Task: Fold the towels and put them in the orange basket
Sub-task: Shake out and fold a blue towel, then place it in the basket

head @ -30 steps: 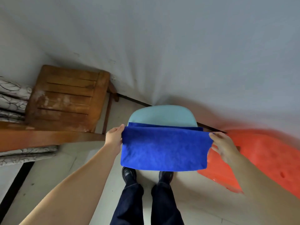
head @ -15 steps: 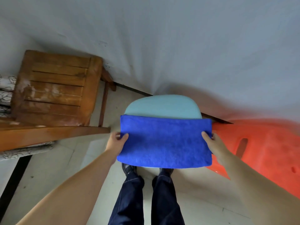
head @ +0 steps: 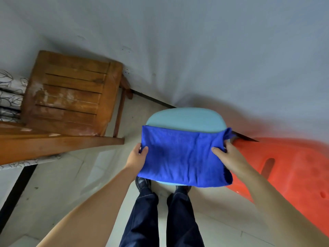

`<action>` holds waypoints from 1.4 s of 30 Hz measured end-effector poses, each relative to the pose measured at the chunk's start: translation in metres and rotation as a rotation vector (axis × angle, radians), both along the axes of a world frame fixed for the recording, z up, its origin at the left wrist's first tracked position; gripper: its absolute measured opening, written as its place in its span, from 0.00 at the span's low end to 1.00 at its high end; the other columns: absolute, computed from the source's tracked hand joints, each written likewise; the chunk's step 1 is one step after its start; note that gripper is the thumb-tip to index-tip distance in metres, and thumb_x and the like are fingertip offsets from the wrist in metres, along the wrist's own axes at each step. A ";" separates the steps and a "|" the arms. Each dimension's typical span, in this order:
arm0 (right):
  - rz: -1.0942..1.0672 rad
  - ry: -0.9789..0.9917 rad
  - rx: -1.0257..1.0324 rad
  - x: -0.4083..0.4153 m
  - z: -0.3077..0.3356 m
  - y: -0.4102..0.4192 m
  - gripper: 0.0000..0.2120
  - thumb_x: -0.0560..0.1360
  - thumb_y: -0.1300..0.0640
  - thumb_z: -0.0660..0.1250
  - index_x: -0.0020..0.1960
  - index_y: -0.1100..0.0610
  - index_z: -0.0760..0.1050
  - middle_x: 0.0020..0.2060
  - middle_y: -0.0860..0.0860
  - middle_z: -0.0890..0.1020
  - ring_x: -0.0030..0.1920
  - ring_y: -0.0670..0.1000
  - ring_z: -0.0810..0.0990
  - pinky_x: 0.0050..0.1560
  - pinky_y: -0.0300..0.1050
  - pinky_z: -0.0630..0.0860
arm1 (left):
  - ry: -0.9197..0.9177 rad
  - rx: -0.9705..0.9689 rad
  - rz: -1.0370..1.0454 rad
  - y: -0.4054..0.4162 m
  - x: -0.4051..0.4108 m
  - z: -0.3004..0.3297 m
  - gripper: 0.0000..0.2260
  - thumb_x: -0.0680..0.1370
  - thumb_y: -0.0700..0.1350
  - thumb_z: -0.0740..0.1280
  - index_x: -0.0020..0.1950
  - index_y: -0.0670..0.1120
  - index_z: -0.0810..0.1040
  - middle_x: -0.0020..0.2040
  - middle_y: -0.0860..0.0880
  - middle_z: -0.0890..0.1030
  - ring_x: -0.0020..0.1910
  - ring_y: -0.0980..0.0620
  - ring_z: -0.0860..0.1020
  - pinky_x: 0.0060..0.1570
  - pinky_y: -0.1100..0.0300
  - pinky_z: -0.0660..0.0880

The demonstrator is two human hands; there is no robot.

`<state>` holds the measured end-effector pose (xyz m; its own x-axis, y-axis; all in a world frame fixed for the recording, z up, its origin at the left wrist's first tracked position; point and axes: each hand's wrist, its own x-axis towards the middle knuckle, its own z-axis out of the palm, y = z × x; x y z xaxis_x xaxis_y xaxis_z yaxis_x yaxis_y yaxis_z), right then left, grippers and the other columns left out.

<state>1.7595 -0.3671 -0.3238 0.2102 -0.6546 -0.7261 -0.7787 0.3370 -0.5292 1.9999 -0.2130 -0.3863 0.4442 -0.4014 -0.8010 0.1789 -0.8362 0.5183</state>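
Blue towel, mid-fold over light-blue surface: left hand and right hand pinch opposite edges. Next, probably: another fold, then orange basket.

The towel you hold is a deep, even royal blue, with no print or stripe on it. Under it, the stool seat is pale sky blue. To your right, the basket is bright orange-red, one flat colour throughout. The wooden chair on your left is warm honey brown with whitish worn patches across its slats. Beside it, the cushions are off-white with thin dark looping line drawings. Your trousers are dark navy and your shoes black. The wall is plain grey-white; the floor is pale cream tile with a black strip at its left edge.
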 end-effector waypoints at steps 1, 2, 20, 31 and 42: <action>0.049 -0.003 0.004 0.018 0.007 0.005 0.05 0.76 0.56 0.62 0.52 0.51 0.71 0.42 0.48 0.79 0.43 0.49 0.77 0.39 0.43 0.69 | 0.019 -0.009 0.010 -0.001 0.003 0.001 0.08 0.81 0.48 0.57 0.46 0.49 0.74 0.48 0.45 0.80 0.48 0.43 0.78 0.52 0.49 0.75; 0.089 -0.010 0.004 0.036 0.011 0.012 0.05 0.76 0.55 0.62 0.51 0.53 0.71 0.41 0.48 0.79 0.42 0.50 0.77 0.38 0.42 0.69 | 0.036 -0.015 0.018 -0.002 0.004 0.003 0.09 0.81 0.48 0.57 0.45 0.50 0.74 0.49 0.44 0.80 0.50 0.42 0.79 0.54 0.47 0.76; 0.039 -0.073 -0.060 0.144 -0.044 0.088 0.09 0.78 0.56 0.57 0.56 0.53 0.72 0.42 0.50 0.80 0.44 0.57 0.82 0.48 0.53 0.79 | 0.164 0.002 0.022 -0.001 0.018 -0.004 0.21 0.76 0.56 0.67 0.63 0.46 0.73 0.57 0.44 0.81 0.54 0.46 0.80 0.59 0.48 0.76; -0.565 -0.168 0.343 0.059 -0.021 0.045 0.11 0.79 0.47 0.61 0.58 0.52 0.72 0.58 0.52 0.75 0.59 0.50 0.73 0.60 0.53 0.69 | 0.135 -0.222 -0.199 -0.038 -0.012 0.076 0.08 0.79 0.45 0.63 0.57 0.48 0.78 0.53 0.48 0.82 0.54 0.46 0.80 0.59 0.48 0.76; -0.699 -0.676 0.598 0.030 0.102 0.034 0.20 0.72 0.46 0.70 0.61 0.53 0.78 0.55 0.53 0.84 0.58 0.54 0.81 0.57 0.51 0.76 | 0.476 -0.426 -0.115 -0.055 0.001 0.194 0.14 0.79 0.45 0.65 0.64 0.47 0.75 0.59 0.44 0.82 0.58 0.43 0.81 0.60 0.47 0.76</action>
